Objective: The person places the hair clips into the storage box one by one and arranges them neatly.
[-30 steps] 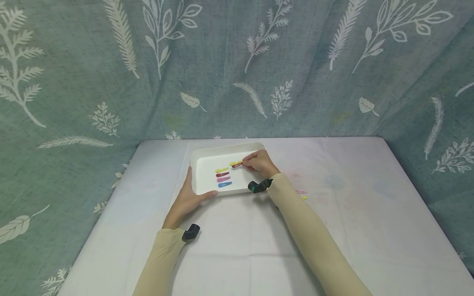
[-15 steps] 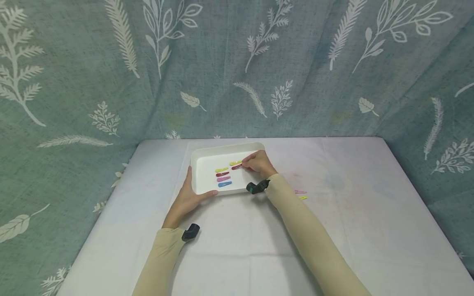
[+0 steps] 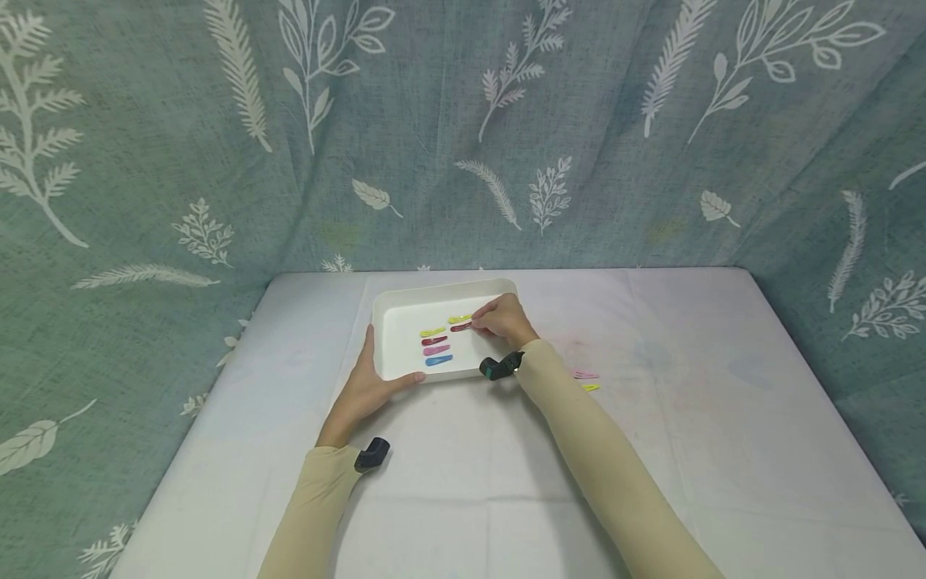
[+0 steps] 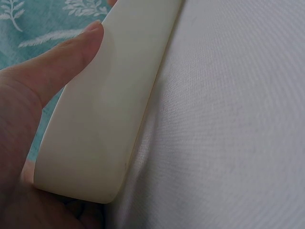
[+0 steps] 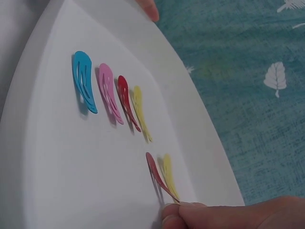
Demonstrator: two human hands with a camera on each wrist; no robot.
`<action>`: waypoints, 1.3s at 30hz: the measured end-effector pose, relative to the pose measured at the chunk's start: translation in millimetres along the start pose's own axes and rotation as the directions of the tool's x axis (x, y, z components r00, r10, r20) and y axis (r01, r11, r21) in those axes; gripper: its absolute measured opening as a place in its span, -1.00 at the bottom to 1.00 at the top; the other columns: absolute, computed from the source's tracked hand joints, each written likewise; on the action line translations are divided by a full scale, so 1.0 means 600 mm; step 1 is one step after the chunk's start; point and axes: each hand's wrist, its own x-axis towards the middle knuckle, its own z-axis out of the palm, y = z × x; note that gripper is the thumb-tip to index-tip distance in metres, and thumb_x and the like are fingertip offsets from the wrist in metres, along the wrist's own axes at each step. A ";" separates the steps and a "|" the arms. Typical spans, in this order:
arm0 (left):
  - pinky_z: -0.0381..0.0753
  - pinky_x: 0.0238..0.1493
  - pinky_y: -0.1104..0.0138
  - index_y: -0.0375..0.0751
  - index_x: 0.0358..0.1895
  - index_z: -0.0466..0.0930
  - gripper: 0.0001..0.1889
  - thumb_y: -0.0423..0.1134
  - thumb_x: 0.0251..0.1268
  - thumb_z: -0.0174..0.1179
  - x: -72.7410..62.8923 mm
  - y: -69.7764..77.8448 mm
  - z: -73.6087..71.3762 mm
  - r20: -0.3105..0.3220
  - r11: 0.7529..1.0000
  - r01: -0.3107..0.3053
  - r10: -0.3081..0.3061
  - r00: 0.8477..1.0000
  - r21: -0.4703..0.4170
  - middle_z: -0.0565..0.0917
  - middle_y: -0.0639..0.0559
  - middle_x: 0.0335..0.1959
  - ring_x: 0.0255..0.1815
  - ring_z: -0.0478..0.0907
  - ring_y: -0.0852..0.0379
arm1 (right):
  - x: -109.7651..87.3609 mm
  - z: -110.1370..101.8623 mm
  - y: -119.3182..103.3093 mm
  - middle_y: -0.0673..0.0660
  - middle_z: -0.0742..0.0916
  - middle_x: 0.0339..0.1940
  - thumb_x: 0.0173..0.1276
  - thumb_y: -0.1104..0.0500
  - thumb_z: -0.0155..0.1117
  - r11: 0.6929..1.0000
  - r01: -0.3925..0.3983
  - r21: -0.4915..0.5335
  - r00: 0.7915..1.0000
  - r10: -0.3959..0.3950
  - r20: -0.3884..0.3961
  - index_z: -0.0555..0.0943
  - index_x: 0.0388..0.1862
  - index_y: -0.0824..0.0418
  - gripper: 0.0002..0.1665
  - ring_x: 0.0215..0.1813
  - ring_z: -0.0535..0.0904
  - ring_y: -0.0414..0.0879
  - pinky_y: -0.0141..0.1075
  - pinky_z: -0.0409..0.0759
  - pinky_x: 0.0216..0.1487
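Observation:
My right hand (image 3: 508, 318) pinches the narrow end of a red snap hair clip (image 5: 157, 172) between thumb and fingertips, low over the floor of a white tray (image 3: 399, 366). In the right wrist view it lies alongside a yellow hair clip (image 5: 168, 172). Left of these is a column of clips: yellow (image 5: 138, 107), red (image 5: 125, 98), pink (image 5: 108, 88) and blue (image 5: 83, 78). At the tray's near left corner, my left hand (image 3: 365, 394) holds the tray, its thumb (image 4: 78, 52) on the front wall and its fingers along the left side.
Right of the tray, partly behind the right sleeve (image 3: 571, 418), a pink hair clip (image 3: 587, 375) and a yellow one (image 3: 592, 388) lie on the white-covered table (image 3: 723, 418). A patterned green curtain (image 3: 434, 121) hangs behind the table.
The red clip in my right hand has been lowered and brought nearly parallel to the yellow one. My right hand shifted slightly left; my left hand stayed put.

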 end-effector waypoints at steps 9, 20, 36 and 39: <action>0.03 0.65 -0.25 0.09 0.71 -0.49 0.49 0.20 -0.03 0.60 0.000 0.001 0.001 -0.002 1.000 -0.004 0.004 1.000 0.008 -0.04 -0.07 0.75 0.74 -0.04 -0.18 | -0.002 0.000 -0.004 0.12 0.78 -0.40 0.28 0.35 0.47 1.000 -0.015 -0.017 1.000 0.014 -0.025 0.80 -0.21 0.35 -0.89 -0.47 0.63 -0.23 -0.47 0.60 -0.40; 0.06 0.64 -0.25 0.11 0.71 -0.47 0.47 0.19 -0.03 0.61 -0.001 0.001 0.001 -0.008 1.000 -0.026 0.026 1.000 0.001 0.02 -0.07 0.73 0.72 0.02 -0.18 | -0.005 0.001 -0.004 0.06 0.74 -0.47 0.28 0.34 0.47 1.000 -0.003 -0.009 0.999 0.003 -0.047 0.79 -0.20 0.34 -0.88 -0.48 0.61 -0.24 -0.48 0.57 -0.42; -0.02 0.66 -0.25 0.09 0.71 -0.49 0.48 0.20 -0.02 0.60 -0.001 -0.001 0.001 -0.003 1.000 -0.002 0.002 1.000 0.000 -0.07 -0.07 0.75 0.75 -0.09 -0.17 | -0.025 -0.018 -0.016 0.20 0.77 -0.12 0.40 0.26 0.39 0.998 0.061 0.013 0.998 -0.061 -0.024 0.77 -0.11 0.34 -0.83 -0.32 0.64 -0.19 -0.46 0.64 -0.28; -0.02 0.66 -0.26 0.10 0.70 -0.50 0.48 0.21 -0.02 0.60 -0.001 -0.001 0.000 -0.003 1.000 0.006 -0.006 1.000 0.003 -0.08 -0.07 0.75 0.75 -0.10 -0.18 | -0.034 -0.030 -0.027 0.21 0.78 -0.06 0.46 0.19 0.35 0.995 0.093 0.018 0.996 -0.093 -0.010 0.76 -0.09 0.30 -0.80 -0.21 0.71 -0.10 -0.38 0.71 -0.15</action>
